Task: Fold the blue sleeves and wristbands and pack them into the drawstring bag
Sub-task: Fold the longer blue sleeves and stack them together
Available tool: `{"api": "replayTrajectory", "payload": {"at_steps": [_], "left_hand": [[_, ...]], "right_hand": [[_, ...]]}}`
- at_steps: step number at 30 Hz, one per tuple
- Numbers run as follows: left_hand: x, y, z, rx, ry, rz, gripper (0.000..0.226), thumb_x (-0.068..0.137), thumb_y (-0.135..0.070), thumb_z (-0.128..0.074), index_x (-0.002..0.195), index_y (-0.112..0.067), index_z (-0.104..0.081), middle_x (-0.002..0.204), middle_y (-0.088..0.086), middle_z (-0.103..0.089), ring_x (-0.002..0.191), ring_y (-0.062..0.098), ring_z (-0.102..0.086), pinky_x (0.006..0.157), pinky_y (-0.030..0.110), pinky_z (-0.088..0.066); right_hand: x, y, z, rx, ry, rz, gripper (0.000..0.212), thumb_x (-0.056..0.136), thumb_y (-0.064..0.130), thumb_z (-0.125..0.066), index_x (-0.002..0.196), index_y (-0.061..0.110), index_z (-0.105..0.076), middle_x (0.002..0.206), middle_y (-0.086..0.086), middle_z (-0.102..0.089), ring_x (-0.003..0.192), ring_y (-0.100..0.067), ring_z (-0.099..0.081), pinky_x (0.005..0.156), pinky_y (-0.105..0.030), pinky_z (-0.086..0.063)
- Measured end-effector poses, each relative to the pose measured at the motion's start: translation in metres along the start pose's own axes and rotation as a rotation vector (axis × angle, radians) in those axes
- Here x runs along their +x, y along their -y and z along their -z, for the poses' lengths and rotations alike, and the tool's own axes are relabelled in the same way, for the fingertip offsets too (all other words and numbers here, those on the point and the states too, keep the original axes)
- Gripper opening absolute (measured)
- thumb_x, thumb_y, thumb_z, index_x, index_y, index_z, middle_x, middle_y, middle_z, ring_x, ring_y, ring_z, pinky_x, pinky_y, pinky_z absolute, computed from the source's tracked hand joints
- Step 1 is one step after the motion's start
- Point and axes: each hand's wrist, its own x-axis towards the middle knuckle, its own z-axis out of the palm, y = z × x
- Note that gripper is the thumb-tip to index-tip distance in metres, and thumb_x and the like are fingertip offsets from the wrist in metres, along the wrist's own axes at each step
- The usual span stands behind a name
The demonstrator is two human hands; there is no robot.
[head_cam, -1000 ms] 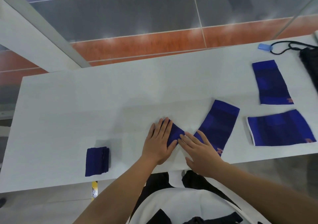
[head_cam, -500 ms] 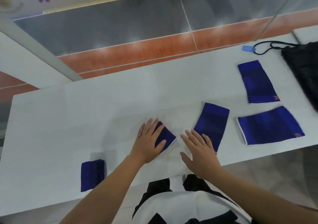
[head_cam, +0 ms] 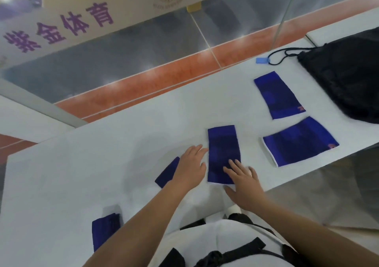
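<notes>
On the white table (head_cam: pixel 102 164) lie several blue pieces. A folded wristband (head_cam: pixel 167 172) sits just left of my left hand (head_cam: pixel 190 167), which is open with its fingertips at the left edge of a flat blue sleeve (head_cam: pixel 222 149). My right hand (head_cam: pixel 244 184) is open, its fingers resting on that sleeve's near end. Another folded wristband (head_cam: pixel 104 228) lies at the near left. Two more flat sleeves lie to the right, one far (head_cam: pixel 279 94) and one near (head_cam: pixel 299 141). The black drawstring bag (head_cam: pixel 344 71) lies at the far right.
The bag's black cord with a blue tag (head_cam: pixel 261 60) trails left of the bag. The table's near edge runs just below my hands. Beyond the table's far edge is a grey and orange floor and a banner with purple characters.
My left hand has come off the folded wristband and moved right to the middle sleeve's edge. My right hand has slid onto that sleeve, which now lies straighter.
</notes>
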Motion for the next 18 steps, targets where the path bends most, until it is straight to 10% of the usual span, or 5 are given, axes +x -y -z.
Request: {"api": "replayTrajectory", "payload": {"at_steps": [7,18], "left_hand": [[0.018,-0.015,-0.026,0.411,0.24,-0.192,0.055,0.108,-0.036,-0.026,0.159,-0.031,-0.007,0.169,-0.002,0.005,0.155,0.025,0.006,0.126,0.044,-0.003],[0.031,0.025,-0.037,0.532,0.289,-0.204,0.066,0.097,-0.068,-0.005,0.151,-0.044,0.022,0.162,-0.013,0.028,0.148,0.015,0.031,0.122,0.048,0.015]], "right_hand": [[0.009,-0.034,0.03,-0.11,-0.023,0.239,0.04,0.094,0.04,-0.049,0.131,0.032,-0.061,0.157,0.013,-0.039,0.153,-0.009,-0.007,0.122,-0.051,0.007],[-0.047,-0.056,-0.029,-0.301,0.028,0.219,0.074,0.095,0.07,-0.028,0.156,0.029,-0.027,0.16,0.0,-0.033,0.149,-0.026,-0.026,0.115,-0.045,-0.012]]}}
